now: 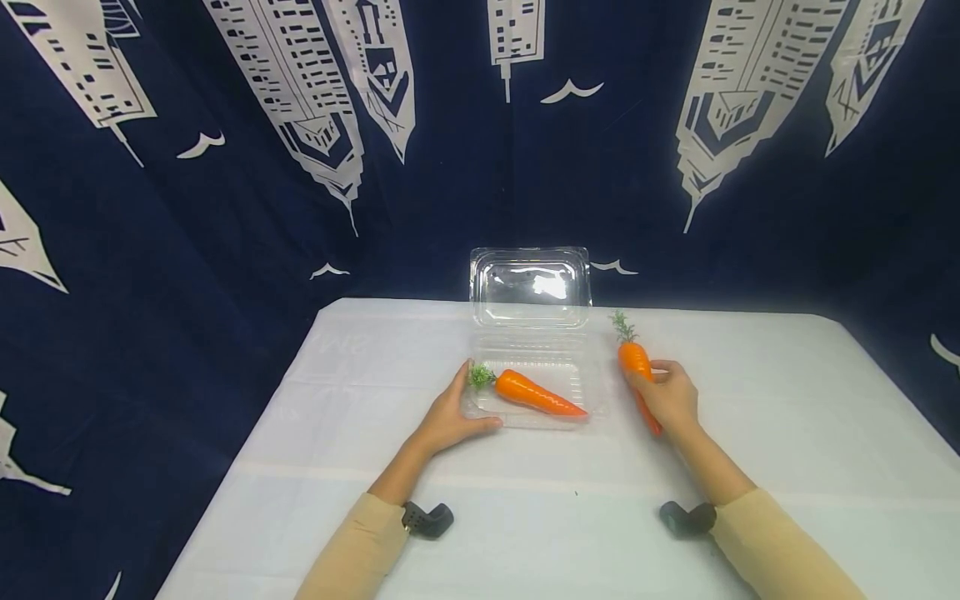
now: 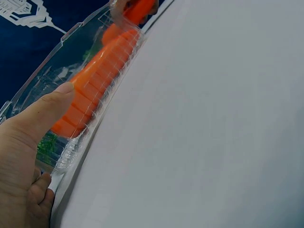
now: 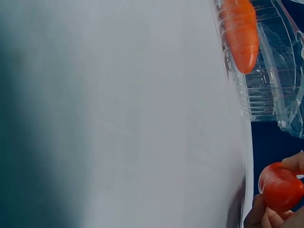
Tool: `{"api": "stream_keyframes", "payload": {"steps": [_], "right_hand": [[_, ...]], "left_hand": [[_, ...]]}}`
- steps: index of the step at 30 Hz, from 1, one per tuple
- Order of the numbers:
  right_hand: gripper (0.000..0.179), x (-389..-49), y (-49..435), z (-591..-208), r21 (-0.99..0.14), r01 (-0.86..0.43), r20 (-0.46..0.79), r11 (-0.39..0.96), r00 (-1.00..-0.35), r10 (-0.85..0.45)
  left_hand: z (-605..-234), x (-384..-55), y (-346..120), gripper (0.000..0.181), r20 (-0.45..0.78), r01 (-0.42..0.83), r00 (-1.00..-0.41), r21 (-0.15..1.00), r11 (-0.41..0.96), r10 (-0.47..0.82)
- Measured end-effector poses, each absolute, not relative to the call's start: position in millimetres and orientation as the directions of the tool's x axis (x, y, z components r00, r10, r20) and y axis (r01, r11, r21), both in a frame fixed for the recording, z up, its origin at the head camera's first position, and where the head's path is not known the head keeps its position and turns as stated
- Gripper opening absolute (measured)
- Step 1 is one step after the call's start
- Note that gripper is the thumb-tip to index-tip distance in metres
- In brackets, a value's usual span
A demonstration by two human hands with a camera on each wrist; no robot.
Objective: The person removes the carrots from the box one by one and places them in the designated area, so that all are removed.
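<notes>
A clear plastic container (image 1: 491, 408) stands on the white table with its hinged lid (image 1: 531, 292) raised at the back. Inside lies an orange carrot (image 1: 536, 394), its green top to the left and its tip at the right front. My left hand (image 1: 448, 421) holds the container's left front corner, thumb along the front wall and fingers at the left side. To the right of the container, my right hand (image 1: 670, 398) grips a second carrot (image 1: 634, 360) round its body, leafy top pointing away. In the right wrist view that carrot's (image 3: 280, 187) end shows between the fingers.
The white table (image 1: 360, 358) ends just behind the container. Behind it hangs a dark blue cloth (image 1: 450, 208) with white building prints. A dark wrist device (image 1: 429, 521) sits on the left arm, another (image 1: 686, 518) on the right.
</notes>
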State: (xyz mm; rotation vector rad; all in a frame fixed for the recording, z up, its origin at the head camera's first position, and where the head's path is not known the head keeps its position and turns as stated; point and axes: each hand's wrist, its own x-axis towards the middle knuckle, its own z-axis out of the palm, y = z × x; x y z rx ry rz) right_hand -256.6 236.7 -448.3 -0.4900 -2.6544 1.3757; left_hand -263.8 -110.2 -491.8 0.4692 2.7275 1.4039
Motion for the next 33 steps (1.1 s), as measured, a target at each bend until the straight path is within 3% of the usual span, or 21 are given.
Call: {"api": "stream_keyframes", "payload": {"steps": [11,33], "right_hand": [[0.063,-258.8,239.6,-452.8,-0.765,0.238,-0.093,0.599,-0.960,0.263],[0.068,-257.4,240.5,-454.3,-0.661,0.204,-0.053,0.722,-0.973,0.225]], "left_hand": [[-492.1,-262.0,-109.6,0.118,0.099,0.239,-0.955,0.815,0.528,0.279],[-492.2,-264.0,-110.4,0.118,0.105,0.250,-0.951,0.812,0.528,0.289]]}}
